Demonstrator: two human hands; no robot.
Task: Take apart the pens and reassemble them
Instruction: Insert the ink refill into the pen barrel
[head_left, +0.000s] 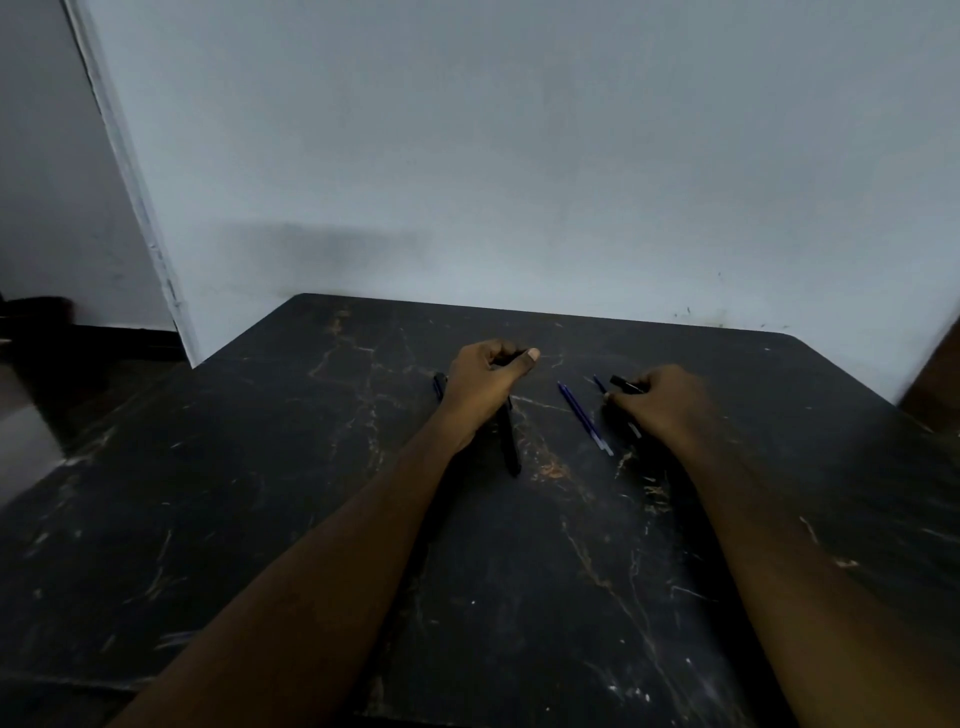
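My left hand (485, 382) rests on the dark table (260, 493), its fingers curled around a small black pen piece near the thumb. A black pen (508, 441) lies under that wrist, pointing toward me, and another black pen end (439, 385) sticks out to the left of the hand. Between the hands a blue refill (584, 418) lies loose on the table. My right hand (667, 402) is closed on a black pen part (626, 385), with a second blue refill tip (599, 383) beside it.
The black table is scratched and has a rounded far edge against a pale wall (519, 156). A wall corner and a dark floor area lie to the left. Something brown (935, 384) stands at the right edge.
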